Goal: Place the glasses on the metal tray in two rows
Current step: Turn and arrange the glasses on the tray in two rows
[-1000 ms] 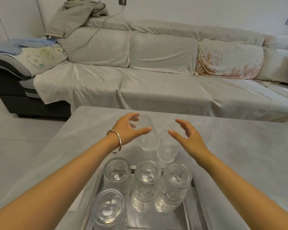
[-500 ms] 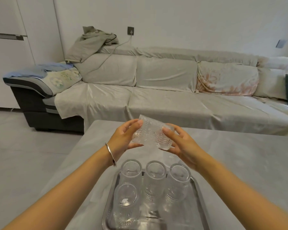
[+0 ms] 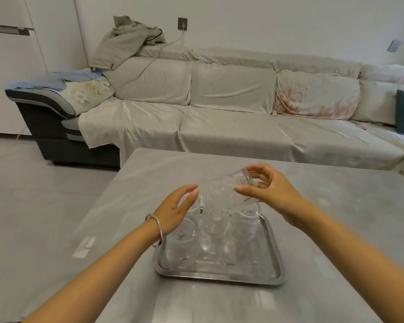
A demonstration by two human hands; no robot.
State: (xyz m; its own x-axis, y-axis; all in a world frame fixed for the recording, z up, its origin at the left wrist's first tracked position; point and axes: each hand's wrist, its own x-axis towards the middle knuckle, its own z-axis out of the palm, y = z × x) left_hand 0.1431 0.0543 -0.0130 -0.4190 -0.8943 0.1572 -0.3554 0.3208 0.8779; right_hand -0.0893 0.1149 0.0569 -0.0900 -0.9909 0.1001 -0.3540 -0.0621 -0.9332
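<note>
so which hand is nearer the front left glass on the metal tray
Left. The left hand hovers just above that clear ribbed glass on the metal tray; the right hand is up and right, holding the tilted glass.

left hand [image 3: 176, 212] open, fingers spread; right hand [image 3: 272, 194] pinching, thumb and fingers curled

No legible text, label, brand, number or sign appears on any surface in view. A pale rectangular patch [image 3: 84, 247] on the table [image 3: 126, 206] near the left forearm may be a reflection rather than a marking; it carries no readable characters.
</note>
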